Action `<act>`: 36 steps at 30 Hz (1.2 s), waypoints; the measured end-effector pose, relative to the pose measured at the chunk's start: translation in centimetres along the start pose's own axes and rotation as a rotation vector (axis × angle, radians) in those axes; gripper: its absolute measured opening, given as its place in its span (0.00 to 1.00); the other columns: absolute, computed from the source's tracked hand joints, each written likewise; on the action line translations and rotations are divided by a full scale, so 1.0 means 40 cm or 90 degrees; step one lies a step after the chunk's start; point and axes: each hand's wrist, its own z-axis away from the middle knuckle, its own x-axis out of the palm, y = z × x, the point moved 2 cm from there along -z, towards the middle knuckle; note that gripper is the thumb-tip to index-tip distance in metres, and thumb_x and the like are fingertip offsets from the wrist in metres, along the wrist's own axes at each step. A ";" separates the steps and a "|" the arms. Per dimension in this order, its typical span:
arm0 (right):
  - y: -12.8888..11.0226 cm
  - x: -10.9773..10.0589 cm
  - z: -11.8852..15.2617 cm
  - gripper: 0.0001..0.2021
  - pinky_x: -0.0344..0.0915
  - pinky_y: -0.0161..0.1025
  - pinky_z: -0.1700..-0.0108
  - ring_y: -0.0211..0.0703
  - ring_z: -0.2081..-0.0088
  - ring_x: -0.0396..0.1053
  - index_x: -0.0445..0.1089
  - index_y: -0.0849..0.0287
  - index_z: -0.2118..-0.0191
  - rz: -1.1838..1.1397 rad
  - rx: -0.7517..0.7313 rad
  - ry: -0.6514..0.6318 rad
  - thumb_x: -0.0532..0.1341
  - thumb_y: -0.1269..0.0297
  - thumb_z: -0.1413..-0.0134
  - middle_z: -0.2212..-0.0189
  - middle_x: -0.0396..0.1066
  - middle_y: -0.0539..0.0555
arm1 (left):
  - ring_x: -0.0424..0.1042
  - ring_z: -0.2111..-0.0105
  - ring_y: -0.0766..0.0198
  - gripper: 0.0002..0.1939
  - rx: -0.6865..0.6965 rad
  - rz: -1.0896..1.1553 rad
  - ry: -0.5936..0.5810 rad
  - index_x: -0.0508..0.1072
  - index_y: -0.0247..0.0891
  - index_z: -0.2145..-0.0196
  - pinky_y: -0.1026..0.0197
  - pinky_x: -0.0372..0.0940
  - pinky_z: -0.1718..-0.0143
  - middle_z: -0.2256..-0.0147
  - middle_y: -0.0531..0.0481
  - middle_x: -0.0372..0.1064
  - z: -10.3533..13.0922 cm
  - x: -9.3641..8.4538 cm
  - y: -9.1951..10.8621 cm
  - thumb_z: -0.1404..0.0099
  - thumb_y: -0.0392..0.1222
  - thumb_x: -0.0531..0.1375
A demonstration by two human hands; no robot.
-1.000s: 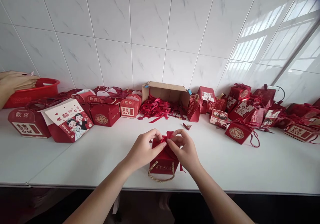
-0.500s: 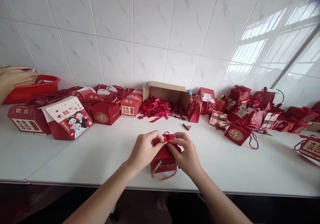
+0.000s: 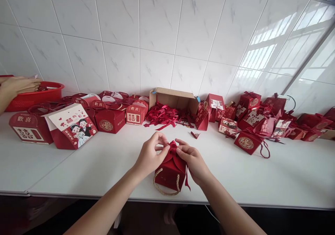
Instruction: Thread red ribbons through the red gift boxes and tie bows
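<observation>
A small red gift box point(image 3: 170, 174) with a beige rope handle point(image 3: 164, 193) stands near the table's front edge. On its top is a red ribbon point(image 3: 173, 150) with a knot or bow, one tail hanging down the right side. My left hand point(image 3: 153, 153) is at the left of the ribbon, thumb and fingers bent close to it; whether they pinch it is hard to tell. My right hand point(image 3: 192, 158) has its thumb and fingers closed on the ribbon's right side.
Red boxes point(image 3: 111, 120) line the left back, more point(image 3: 248, 142) the right. A cardboard box point(image 3: 175, 93) spills red ribbons point(image 3: 163, 114) by the wall. Another person's hand point(image 3: 21, 85) is over a red basket point(image 3: 36, 97) at far left.
The gift box has turned and tilted a little, and its rope handle has shifted left. My hands have moved slightly apart, showing more of the ribbon.
</observation>
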 end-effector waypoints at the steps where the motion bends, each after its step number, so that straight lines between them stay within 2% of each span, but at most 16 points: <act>1: 0.000 0.001 0.001 0.11 0.59 0.45 0.43 0.49 0.35 0.49 0.77 0.57 0.70 0.000 0.002 0.001 0.63 0.56 0.48 0.47 0.66 0.60 | 0.74 0.62 0.63 0.05 0.003 -0.002 -0.016 0.67 0.38 0.66 0.60 0.72 0.60 0.66 0.50 0.70 0.003 -0.001 0.001 0.41 0.39 0.59; 4: -0.004 0.001 0.005 0.11 0.59 0.43 0.43 0.49 0.36 0.51 0.77 0.57 0.70 -0.001 0.005 0.001 0.63 0.55 0.50 0.49 0.68 0.60 | 0.74 0.61 0.62 0.06 0.016 -0.041 -0.058 0.73 0.37 0.67 0.58 0.71 0.55 0.64 0.47 0.73 0.010 -0.005 0.002 0.40 0.40 0.58; 9: -0.001 -0.002 0.008 0.12 0.60 0.45 0.44 0.52 0.38 0.54 0.78 0.56 0.68 -0.002 0.011 0.019 0.65 0.53 0.52 0.48 0.67 0.59 | 0.75 0.60 0.59 0.08 0.042 -0.109 -0.064 0.79 0.38 0.67 0.59 0.71 0.57 0.61 0.45 0.76 0.020 -0.009 0.000 0.40 0.40 0.59; 14: 0.005 0.002 0.013 0.13 0.61 0.45 0.44 0.52 0.38 0.54 0.79 0.55 0.66 0.010 0.021 0.024 0.64 0.52 0.51 0.45 0.64 0.59 | 0.76 0.59 0.56 0.08 0.055 -0.154 -0.023 0.79 0.39 0.69 0.57 0.72 0.56 0.60 0.45 0.77 0.023 -0.006 0.001 0.40 0.40 0.59; 20: 0.004 0.013 0.028 0.14 0.62 0.43 0.45 0.53 0.37 0.53 0.79 0.53 0.64 0.032 0.018 0.024 0.64 0.51 0.50 0.43 0.62 0.57 | 0.75 0.56 0.54 0.09 0.067 -0.244 0.021 0.78 0.39 0.70 0.52 0.68 0.50 0.58 0.44 0.77 0.031 -0.002 0.010 0.40 0.39 0.57; 23: 0.006 0.017 0.033 0.14 0.63 0.43 0.45 0.52 0.37 0.54 0.79 0.52 0.64 0.038 0.007 0.021 0.64 0.50 0.50 0.44 0.64 0.57 | 0.74 0.54 0.54 0.09 0.056 -0.244 0.002 0.77 0.38 0.69 0.52 0.67 0.49 0.56 0.43 0.76 0.037 -0.004 0.011 0.40 0.40 0.57; 27: 0.001 0.021 0.038 0.14 0.60 0.43 0.43 0.51 0.37 0.54 0.79 0.51 0.64 0.061 -0.007 0.013 0.62 0.50 0.48 0.46 0.65 0.56 | 0.74 0.56 0.56 0.07 0.055 -0.227 -0.022 0.75 0.39 0.71 0.55 0.68 0.52 0.60 0.45 0.76 0.038 -0.008 0.017 0.40 0.39 0.57; 31: -0.009 0.012 0.043 0.15 0.61 0.43 0.45 0.50 0.42 0.61 0.77 0.54 0.62 0.163 -0.023 -0.010 0.58 0.51 0.44 0.47 0.66 0.56 | 0.74 0.61 0.59 0.06 0.075 -0.208 -0.048 0.71 0.39 0.73 0.60 0.68 0.57 0.64 0.47 0.75 0.036 -0.011 0.027 0.40 0.35 0.55; 34: -0.011 -0.007 0.039 0.12 0.64 0.42 0.54 0.46 0.54 0.69 0.74 0.56 0.63 0.309 -0.091 0.015 0.56 0.55 0.42 0.56 0.72 0.56 | 0.73 0.62 0.60 0.06 0.074 -0.206 -0.062 0.69 0.39 0.72 0.60 0.67 0.58 0.65 0.48 0.73 0.037 -0.013 0.028 0.40 0.34 0.54; 36: -0.013 -0.020 0.036 0.07 0.63 0.43 0.58 0.45 0.60 0.69 0.70 0.57 0.64 0.417 -0.158 0.058 0.57 0.61 0.43 0.63 0.73 0.54 | 0.72 0.62 0.61 0.05 0.072 -0.205 -0.065 0.68 0.39 0.72 0.60 0.67 0.59 0.65 0.49 0.73 0.040 -0.013 0.024 0.40 0.34 0.54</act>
